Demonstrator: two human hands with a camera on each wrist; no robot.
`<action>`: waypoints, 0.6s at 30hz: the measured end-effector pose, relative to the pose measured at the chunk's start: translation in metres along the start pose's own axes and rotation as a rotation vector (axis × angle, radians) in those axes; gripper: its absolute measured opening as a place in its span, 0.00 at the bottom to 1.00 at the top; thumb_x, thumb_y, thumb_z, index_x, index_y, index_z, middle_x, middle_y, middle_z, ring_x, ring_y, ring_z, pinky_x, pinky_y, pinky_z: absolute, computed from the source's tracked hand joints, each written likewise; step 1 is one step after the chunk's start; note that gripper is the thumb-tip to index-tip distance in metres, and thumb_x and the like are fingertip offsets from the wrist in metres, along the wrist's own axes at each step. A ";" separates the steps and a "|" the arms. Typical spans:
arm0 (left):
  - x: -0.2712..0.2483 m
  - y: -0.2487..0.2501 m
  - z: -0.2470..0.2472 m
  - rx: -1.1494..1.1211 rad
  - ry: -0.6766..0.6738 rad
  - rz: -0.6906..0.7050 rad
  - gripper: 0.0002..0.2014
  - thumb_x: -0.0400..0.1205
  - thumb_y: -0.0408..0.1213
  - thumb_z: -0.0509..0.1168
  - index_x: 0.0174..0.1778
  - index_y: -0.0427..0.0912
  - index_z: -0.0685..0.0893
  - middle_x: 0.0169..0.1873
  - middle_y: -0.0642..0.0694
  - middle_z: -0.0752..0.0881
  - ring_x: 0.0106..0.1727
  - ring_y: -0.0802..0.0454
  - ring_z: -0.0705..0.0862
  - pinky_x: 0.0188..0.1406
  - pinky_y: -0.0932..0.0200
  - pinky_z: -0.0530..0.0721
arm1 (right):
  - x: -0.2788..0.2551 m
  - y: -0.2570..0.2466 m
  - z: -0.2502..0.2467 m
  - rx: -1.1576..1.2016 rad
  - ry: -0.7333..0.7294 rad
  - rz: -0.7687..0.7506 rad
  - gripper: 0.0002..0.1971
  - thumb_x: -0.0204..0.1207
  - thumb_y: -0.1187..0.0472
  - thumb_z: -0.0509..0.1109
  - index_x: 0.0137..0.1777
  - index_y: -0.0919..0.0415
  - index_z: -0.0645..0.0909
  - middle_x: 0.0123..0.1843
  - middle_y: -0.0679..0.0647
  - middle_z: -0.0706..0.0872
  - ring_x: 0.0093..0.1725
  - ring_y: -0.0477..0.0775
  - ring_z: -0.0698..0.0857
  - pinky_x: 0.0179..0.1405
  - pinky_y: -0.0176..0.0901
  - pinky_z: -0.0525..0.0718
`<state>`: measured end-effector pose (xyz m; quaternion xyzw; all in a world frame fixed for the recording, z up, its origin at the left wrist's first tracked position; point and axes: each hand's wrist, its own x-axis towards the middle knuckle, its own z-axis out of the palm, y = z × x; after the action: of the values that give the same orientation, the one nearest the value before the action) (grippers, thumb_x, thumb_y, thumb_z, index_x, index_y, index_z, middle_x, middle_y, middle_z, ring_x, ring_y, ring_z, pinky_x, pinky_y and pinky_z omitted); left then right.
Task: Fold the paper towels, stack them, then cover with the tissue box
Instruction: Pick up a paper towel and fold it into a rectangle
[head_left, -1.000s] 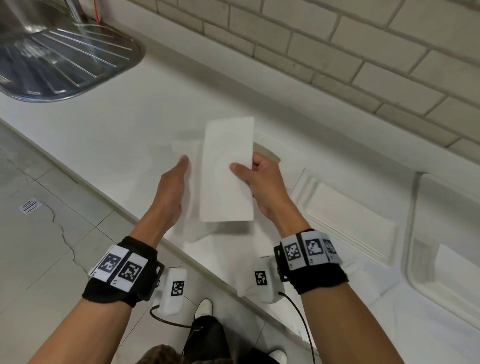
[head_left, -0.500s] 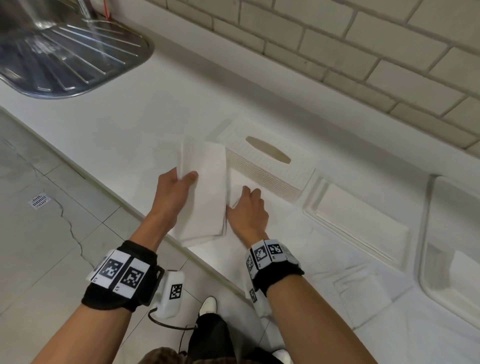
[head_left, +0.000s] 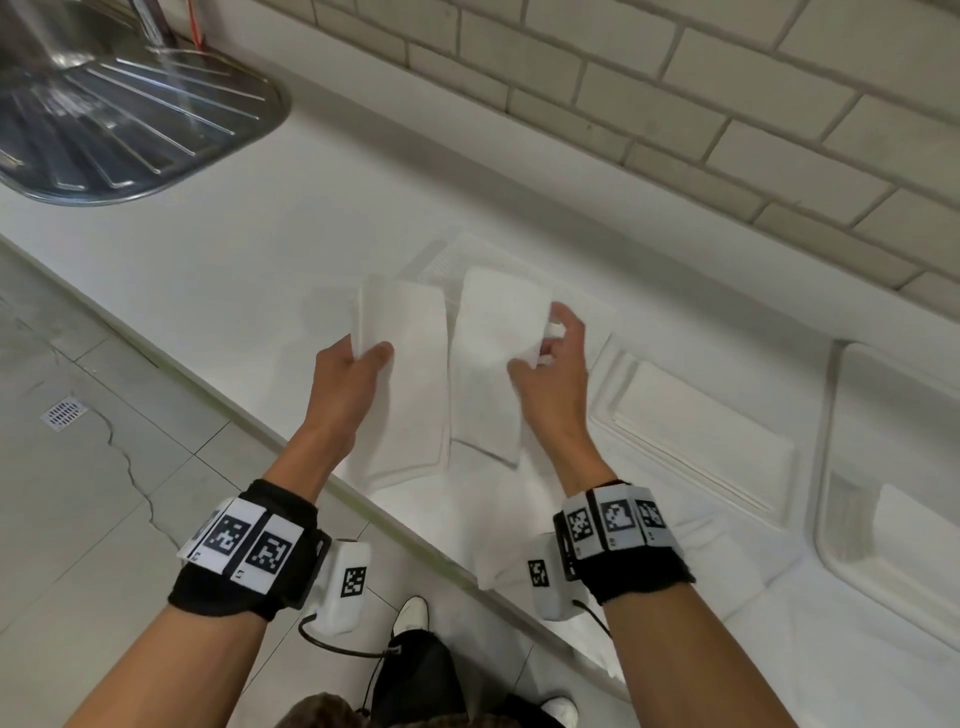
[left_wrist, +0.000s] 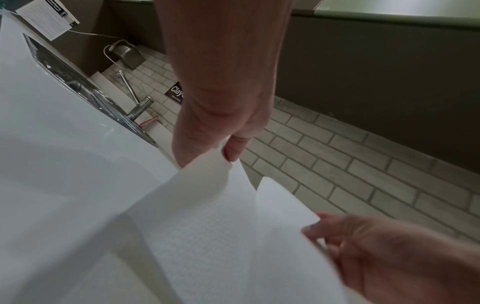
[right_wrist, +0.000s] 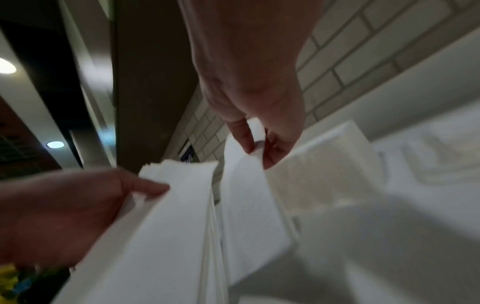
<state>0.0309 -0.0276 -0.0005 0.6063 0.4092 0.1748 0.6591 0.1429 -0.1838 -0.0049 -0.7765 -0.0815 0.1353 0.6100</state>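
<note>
Lifted off the counter, both hands now pinch separate folded towels: left hand (head_left: 349, 382) one towel (head_left: 410, 374), right hand (head_left: 553, 371) another (head_left: 493, 358).

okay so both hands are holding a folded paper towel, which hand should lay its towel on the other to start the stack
Probably the right. The right hand pinches its folded towel by one edge, lifted clear. The left hand has a grip on the other towel, which hangs lower near the counter, so it could serve as the base.
</note>
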 end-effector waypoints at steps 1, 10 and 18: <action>0.000 0.000 0.001 -0.006 0.003 0.000 0.08 0.83 0.36 0.63 0.57 0.42 0.82 0.44 0.47 0.87 0.44 0.47 0.85 0.41 0.54 0.83 | -0.001 -0.010 -0.007 0.055 -0.005 -0.023 0.39 0.75 0.75 0.69 0.79 0.44 0.61 0.53 0.51 0.80 0.47 0.47 0.83 0.39 0.27 0.83; -0.010 0.016 0.024 -0.149 -0.125 -0.024 0.10 0.85 0.40 0.62 0.52 0.41 0.87 0.51 0.43 0.92 0.54 0.43 0.90 0.60 0.45 0.86 | -0.019 -0.044 -0.016 0.167 -0.186 -0.055 0.43 0.74 0.74 0.71 0.82 0.47 0.56 0.46 0.50 0.84 0.46 0.52 0.86 0.51 0.47 0.86; -0.025 0.021 0.044 -0.193 -0.302 0.073 0.15 0.83 0.42 0.67 0.63 0.41 0.85 0.57 0.42 0.91 0.57 0.41 0.90 0.63 0.37 0.84 | -0.022 -0.026 -0.004 0.056 -0.074 -0.068 0.41 0.74 0.64 0.75 0.82 0.48 0.58 0.63 0.49 0.78 0.61 0.48 0.80 0.57 0.38 0.82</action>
<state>0.0543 -0.0698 0.0240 0.5739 0.2648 0.1442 0.7614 0.1239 -0.1879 0.0234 -0.7504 -0.1265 0.1453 0.6323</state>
